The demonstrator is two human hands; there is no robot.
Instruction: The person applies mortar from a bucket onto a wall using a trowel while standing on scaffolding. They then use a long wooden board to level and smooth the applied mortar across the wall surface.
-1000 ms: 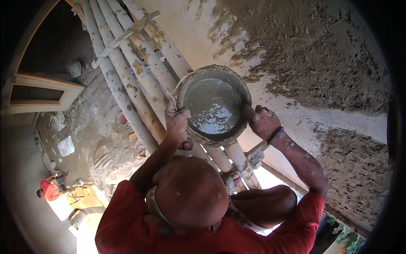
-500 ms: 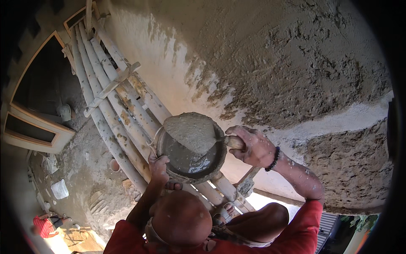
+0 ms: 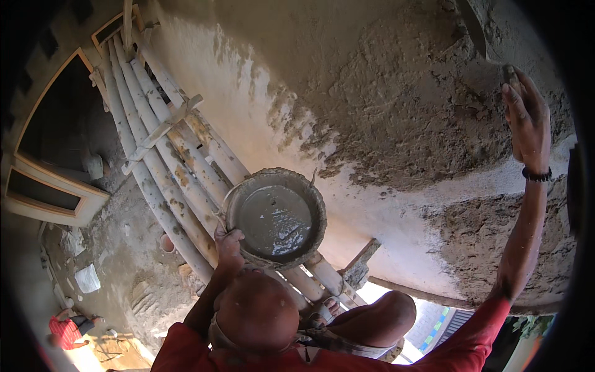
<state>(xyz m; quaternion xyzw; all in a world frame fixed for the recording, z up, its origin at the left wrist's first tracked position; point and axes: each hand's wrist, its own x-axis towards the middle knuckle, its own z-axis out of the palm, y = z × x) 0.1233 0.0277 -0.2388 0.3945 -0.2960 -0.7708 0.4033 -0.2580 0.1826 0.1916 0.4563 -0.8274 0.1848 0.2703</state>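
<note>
A round, mortar-crusted pan (image 3: 320,217) holds wet grey mortar (image 3: 273,211) with a smooth, shiny surface. My left hand (image 3: 229,245) is closed on the pan's left edge near a small loop. Far up to the right, my right hand (image 3: 530,121) grips the handle of a trowel (image 3: 473,28). The trowel's blade lies against the rough plastered wall (image 3: 396,99), partly cut off by the picture's dark rim. Fresh, darker plaster covers the upper wall, with paler bare patches below it.
A scaffold of pale poles (image 3: 155,149), tied with a wooden crosspiece (image 3: 162,133), runs away to the upper left. A stub of timber (image 3: 361,260) juts out beside the wall. Far below, another person in red (image 3: 65,332) is near an open doorway frame (image 3: 56,192).
My right hand has swung up and right from the pan to the wall, taking the trowel along. The mortar heap on the blade has left the pan. My left hand stays on the pan.
</note>
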